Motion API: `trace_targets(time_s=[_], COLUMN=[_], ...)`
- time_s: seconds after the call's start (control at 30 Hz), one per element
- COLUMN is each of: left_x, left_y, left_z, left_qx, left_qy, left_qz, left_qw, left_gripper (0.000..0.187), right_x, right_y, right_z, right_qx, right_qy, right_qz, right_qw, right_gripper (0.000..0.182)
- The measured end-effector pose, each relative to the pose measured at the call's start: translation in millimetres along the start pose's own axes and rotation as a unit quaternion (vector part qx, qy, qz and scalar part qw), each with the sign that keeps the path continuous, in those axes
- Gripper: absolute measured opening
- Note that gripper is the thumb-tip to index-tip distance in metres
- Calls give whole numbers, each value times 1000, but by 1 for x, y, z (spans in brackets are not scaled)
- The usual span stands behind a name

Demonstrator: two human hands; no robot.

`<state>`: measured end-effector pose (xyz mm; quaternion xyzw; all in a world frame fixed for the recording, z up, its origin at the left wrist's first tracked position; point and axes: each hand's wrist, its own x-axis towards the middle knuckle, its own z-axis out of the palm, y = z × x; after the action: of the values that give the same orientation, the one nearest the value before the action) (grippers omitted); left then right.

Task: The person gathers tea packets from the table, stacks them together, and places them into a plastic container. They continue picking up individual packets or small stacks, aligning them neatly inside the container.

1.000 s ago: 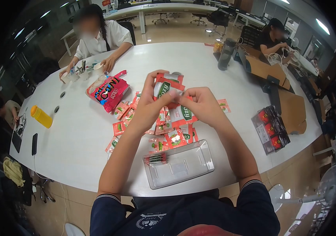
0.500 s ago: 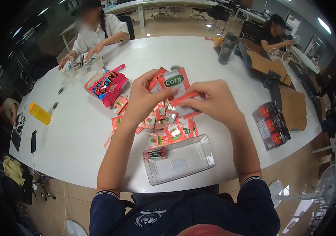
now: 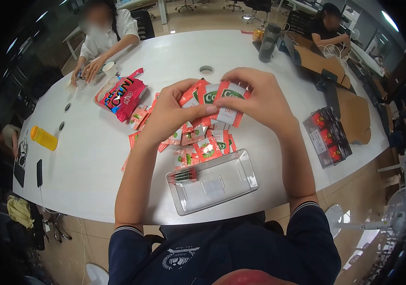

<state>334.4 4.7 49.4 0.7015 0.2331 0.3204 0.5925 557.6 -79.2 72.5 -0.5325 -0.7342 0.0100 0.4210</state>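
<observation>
My left hand (image 3: 172, 114) is closed on red-and-white Cozy sachets (image 3: 207, 91), pinched under the thumb and fanned out. Against them, my right hand (image 3: 262, 97) grips another Cozy sachet (image 3: 230, 115) by its right side, its printed front toward me. Below both hands lies a loose pile of the same sachets (image 3: 207, 149), partly hidden by my left hand and forearm. Nearer me stands a clear plastic tray (image 3: 234, 184). Several sachets (image 3: 183, 175) stand on edge in a row at its left end.
A pink snack bag (image 3: 121, 97) lies beyond the pile. Left are a yellow bottle (image 3: 44, 138) and a black phone (image 3: 39, 173). Boxed red items (image 3: 327, 137) and open cardboard (image 3: 350, 111) sit right. Across the table, a person's hands (image 3: 91, 70) are near paper cups (image 3: 109, 68).
My right hand has brought its sachet up and left, upright against those in my left hand. The view has shifted slightly. The person opposite has moved their hands together by the cups.
</observation>
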Motion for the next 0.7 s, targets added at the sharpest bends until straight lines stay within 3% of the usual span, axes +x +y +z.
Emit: trace_targets(time_s=[0.13, 0.27, 0.37, 0.47, 0.53, 0.7], left_x=[1, -2, -1, -1, 1, 0], left_y=[-4, -2, -13, -14, -12, -6], left_z=[2, 8, 13, 14, 12, 15], left_qx=[-10, -28, -15, -28, -32, -102], left_qy=[13, 5, -38, -16, 5, 43], left_qz=[39, 44, 71, 83, 93, 139], left_qw=[999, 999, 997, 996, 995, 984], left_gripper=[56, 57, 59, 61, 59, 54], right_x=[1, 1, 0, 0, 0, 2], right_y=[0, 9, 3, 2, 6, -11], right_z=[0, 11, 15, 24, 22, -2], right_qx=[64, 161, 116, 129, 188, 195], right_qy=[-39, -6, -35, 37, 36, -51], right_qz=[105, 108, 108, 74, 106, 195], right_qw=[992, 981, 987, 988, 976, 960], right_gripper=[26, 36, 21, 37, 36, 28])
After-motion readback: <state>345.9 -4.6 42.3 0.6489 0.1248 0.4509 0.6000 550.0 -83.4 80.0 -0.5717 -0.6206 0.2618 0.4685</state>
